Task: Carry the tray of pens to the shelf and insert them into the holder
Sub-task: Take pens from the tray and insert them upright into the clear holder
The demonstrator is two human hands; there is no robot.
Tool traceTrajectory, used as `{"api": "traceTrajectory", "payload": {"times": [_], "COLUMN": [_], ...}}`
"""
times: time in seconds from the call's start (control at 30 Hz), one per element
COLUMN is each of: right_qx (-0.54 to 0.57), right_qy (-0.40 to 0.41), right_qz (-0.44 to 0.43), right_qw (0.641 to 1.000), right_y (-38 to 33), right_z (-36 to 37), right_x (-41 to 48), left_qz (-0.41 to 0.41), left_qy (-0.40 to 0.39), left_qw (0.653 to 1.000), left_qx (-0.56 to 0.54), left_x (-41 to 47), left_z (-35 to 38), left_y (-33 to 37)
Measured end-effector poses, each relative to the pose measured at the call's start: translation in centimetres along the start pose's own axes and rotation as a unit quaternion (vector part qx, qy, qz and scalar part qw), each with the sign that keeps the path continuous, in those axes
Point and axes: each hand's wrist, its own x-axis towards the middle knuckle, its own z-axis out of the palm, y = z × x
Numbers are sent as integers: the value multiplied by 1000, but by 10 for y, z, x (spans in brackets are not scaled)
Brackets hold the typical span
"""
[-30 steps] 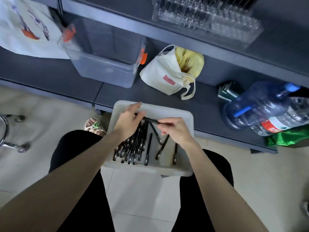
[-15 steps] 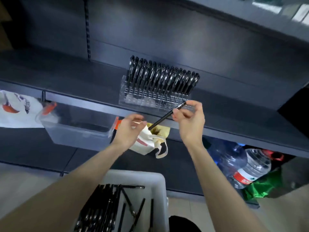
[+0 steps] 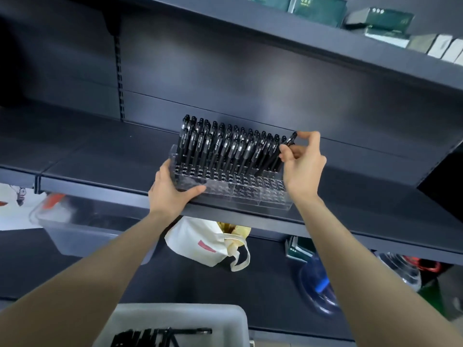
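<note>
Pen (image 3: 291, 140) was pinched near its top by curled fingers of the right hand (image 3: 303, 167), tip at the clear holder (image 3: 238, 195) on the shelf (image 3: 100, 159); the holder's left end was gripped by the left hand (image 3: 170, 191).

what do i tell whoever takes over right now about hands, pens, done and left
Left grip holds the left end of the clear pen holder on the shelf.
Right grip pinches a black pen, tip down at the right end of the standing pens.
Done: tray is below the shelf, back rows filled.
Left: seat this pen, then the tray's loose pens; front holes are empty.
</note>
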Motion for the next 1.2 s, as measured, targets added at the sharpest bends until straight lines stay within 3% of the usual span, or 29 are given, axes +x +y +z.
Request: {"api": "traceTrajectory", "payload": {"times": [0.57,1.2], "right_qx": [-191,-240], "right_qy": [-125,-221], "right_qz": [-49,-41], "right_qw": [972,945], "right_y": [7,-9], "right_z": [17,22], "right_x": [8,11], "left_qz": [0,-3], "left_qy": [22,13], "left_qw": [998,998], "left_qx": [-54,-56], "left_x": [3,5], "left_z": [5,5], "left_y": [-16,-20]}}
